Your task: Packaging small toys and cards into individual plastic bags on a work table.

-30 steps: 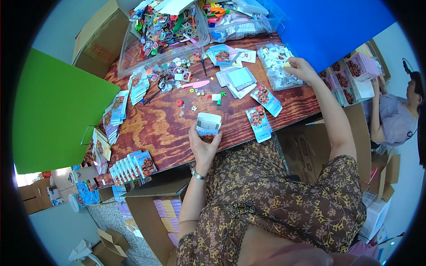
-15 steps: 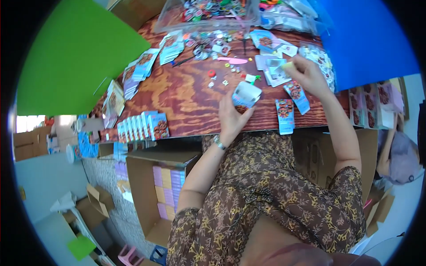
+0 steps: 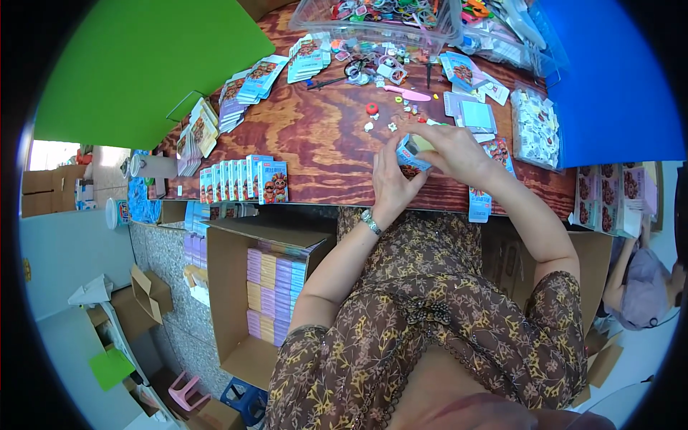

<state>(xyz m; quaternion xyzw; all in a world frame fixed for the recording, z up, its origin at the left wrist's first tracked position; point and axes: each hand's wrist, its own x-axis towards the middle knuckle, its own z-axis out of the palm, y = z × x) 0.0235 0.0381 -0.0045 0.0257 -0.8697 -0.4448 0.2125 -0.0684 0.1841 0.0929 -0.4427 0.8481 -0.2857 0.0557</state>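
Left hand (image 3: 393, 183) is gripping a small blue box (image 3: 411, 163) in its fingers, over the table (image 3: 308, 136). Right hand (image 3: 464, 155) is pinching a pale yellow piece (image 3: 422, 144) at the box's opening, just beside the left fingers — I'm not seeing the exact contact. Pink toy knife (image 3: 409, 94) and red round trinket (image 3: 372, 109) are lying beyond the fingers; upright boxes (image 3: 235, 181) are standing well left of them — bag of white packets (image 3: 537, 134) is sitting to their right.

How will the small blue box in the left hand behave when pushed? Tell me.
The small blue box looks like thin printed card, so it is probably light and might dent if squeezed. Its flat sides suggest sliding or tipping, not rolling.
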